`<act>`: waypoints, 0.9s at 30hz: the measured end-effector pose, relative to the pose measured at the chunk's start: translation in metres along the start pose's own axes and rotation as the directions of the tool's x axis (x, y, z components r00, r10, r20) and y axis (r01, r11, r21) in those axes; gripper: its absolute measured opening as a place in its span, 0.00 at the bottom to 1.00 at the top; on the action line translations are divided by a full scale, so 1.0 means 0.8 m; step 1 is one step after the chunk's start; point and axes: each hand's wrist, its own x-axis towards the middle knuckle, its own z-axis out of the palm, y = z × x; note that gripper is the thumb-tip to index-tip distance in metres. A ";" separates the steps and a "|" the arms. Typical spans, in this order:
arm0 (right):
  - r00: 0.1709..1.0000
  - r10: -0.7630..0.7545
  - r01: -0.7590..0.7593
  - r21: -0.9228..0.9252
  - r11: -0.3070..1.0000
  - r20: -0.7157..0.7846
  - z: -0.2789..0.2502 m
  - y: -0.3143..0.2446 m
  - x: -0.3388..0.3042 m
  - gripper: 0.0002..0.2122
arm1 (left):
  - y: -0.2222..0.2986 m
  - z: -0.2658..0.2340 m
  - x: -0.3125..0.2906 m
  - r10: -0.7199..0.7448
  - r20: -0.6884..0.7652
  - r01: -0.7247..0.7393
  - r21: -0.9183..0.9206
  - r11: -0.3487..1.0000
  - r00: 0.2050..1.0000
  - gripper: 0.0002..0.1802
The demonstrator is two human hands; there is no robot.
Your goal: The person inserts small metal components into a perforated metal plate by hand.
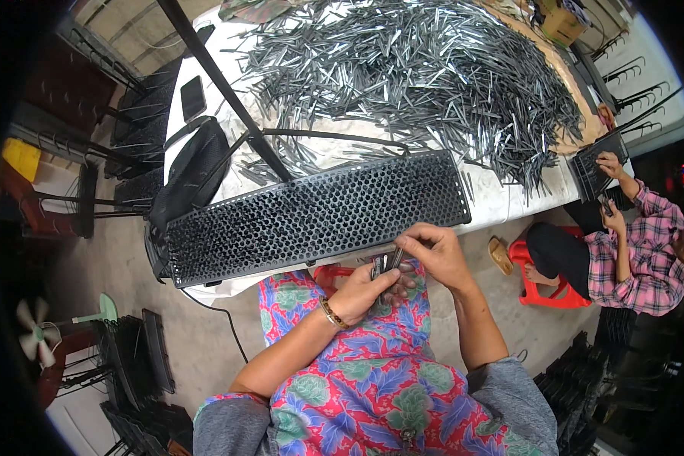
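My left hand (366,292) is closed around a small bundle of thin dark strips (384,266) in front of my apron. My right hand (439,257) pinches at the upper ends of those strips, with thumb and fingers together. Just beyond both hands, a long black panel (311,216) full of round holes lies tilted along the table's near edge. Many of its holes look dark and glossy; whether strips sit in them is too fine to tell. A large heap of the same kind of dark strips (403,68) spreads over the table behind the panel.
A white-covered table (501,209) carries a phone (193,99), a black bag (197,163) and a slanting black pole (224,95). At right, another person in a plaid shirt (638,251) sits on a red stool (536,277). A fan (38,334) and stacked black racks stand at left.
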 end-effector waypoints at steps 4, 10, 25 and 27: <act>0.974 -0.121 0.098 -0.123 0.988 -0.191 -0.008 -0.005 0.013 0.06 | -0.003 -0.007 0.003 -0.006 -0.046 0.007 0.013 1.000 0.999 0.16; 0.907 -0.293 0.219 -0.256 0.941 -0.303 -0.011 -0.016 0.035 0.05 | -0.004 -0.011 0.003 -0.027 -0.133 0.020 -0.050 0.999 0.991 0.16; 0.758 -0.628 0.449 -0.561 0.696 -0.173 -0.009 -0.019 0.047 0.03 | -0.009 -0.009 0.004 -0.017 -0.146 0.007 -0.068 0.998 0.989 0.15; 0.764 -0.620 0.441 -0.555 0.705 -0.180 -0.008 -0.020 0.046 0.03 | -0.010 -0.010 0.005 -0.020 -0.138 0.010 -0.076 0.997 0.990 0.15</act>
